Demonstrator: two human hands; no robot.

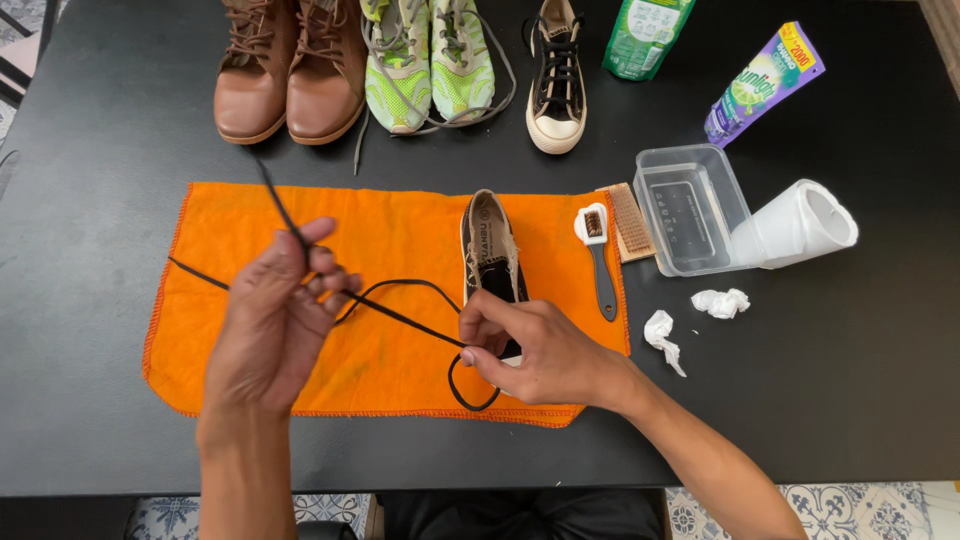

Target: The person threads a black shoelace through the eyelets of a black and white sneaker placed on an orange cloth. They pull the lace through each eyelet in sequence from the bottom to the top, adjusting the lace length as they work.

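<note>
Head view — black table (850, 400), orange cloth (390, 235)

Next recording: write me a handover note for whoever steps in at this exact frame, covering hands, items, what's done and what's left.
Left hand: raised over the orange cloth, pinching the black shoelace near one end.
Right hand: gripping the same lace by the toe of the black sneaker, which lies on the cloth with its tongue open.
Nearby: brush, clear plastic tub, crumpled tissues, brown boots, green running shoes and a second black sneaker along the table's far edge.
Done: the lace looks fully out of the shoe's eyelets.
Left: the lace is not set down; the brush lies untouched.
</note>
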